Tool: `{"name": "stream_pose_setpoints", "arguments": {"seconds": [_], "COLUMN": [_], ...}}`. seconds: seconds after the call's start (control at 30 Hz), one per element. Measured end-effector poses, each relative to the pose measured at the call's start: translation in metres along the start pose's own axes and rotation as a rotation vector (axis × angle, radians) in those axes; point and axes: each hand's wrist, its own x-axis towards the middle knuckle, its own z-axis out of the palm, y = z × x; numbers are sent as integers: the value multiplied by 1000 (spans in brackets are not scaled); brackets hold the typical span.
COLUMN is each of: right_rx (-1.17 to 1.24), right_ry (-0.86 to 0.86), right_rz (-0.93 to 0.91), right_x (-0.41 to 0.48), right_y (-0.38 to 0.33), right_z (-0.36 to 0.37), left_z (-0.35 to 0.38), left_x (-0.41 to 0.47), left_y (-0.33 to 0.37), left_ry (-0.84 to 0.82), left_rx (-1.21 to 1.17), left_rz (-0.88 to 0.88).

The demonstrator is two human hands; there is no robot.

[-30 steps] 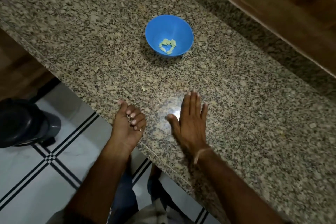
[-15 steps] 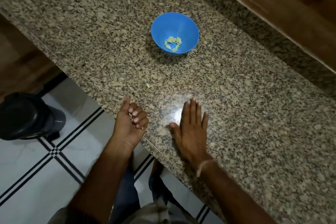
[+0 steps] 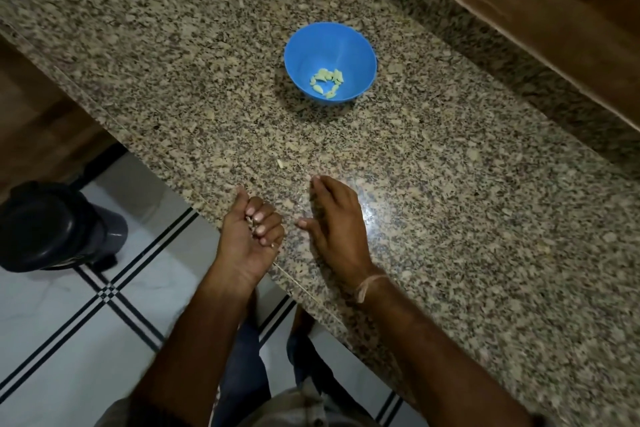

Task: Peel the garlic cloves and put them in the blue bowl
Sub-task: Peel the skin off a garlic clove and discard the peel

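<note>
The left grip (image 3: 251, 236) is cupped just off the edge of the surface (image 3: 450, 218), its fingers curled round a few pale scraps (image 3: 252, 222), probably garlic skin. A moment ago the right grip (image 3: 334, 218) lay palm-down and flat, fingers pointing forward. Now it has tipped onto its edge and swung toward the left one, fingers loosely straight, thumb out, pinching nothing. That looks like a sweep of leftover peel into the waiting palm. So the peeling itself seems done and this is clean-up.

The peeled garlic cloves (image 3: 327, 81) sit in a small heap at the bottom of the blue bowl (image 3: 301, 45), well apart from both grips; they are small, pale yellow-green and wedge-shaped. The bowl is smooth plastic, round with steep walls. One stray pale fleck (image 3: 280, 164) lies just beyond the right grip, not yet gathered.

The surface is polished speckled granite, glossy enough to throw a glare beside the right grip. A thin thread (image 3: 370, 282) circles the right wrist. Below the edge, a round black bin (image 3: 52, 229) stands on the tiled floor (image 3: 69, 322).
</note>
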Motion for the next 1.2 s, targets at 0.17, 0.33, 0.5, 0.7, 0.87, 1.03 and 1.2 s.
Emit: {"name": "stream_pose_setpoints", "arguments": {"seconds": [0.17, 0.33, 0.5, 0.7, 0.87, 1.03, 1.2], "right_rx": [117, 15, -229, -373, -316, 722, 1234], "right_ry": [62, 116, 107, 35, -102, -263, -355], "right_rz": [-81, -77, -90, -127, -69, 530, 688], "right_x": [26, 34, 36, 39, 0, 26, 52], "right_y": [1, -9, -20, -23, -32, -82, -155], "right_z": [7, 11, 12, 15, 2, 0, 41], "left_z": [3, 5, 4, 6, 11, 5, -25], "left_x": [2, 3, 5, 6, 2, -8, -33], "left_y": [2, 7, 10, 11, 10, 36, 105], "left_ry": [-5, -11, -21, -11, -2, -50, -54], "left_rx": [-14, -4, 26, 43, 63, 29, -58], "left_rz": [-6, -2, 8, 5, -35, -34, 52]}}
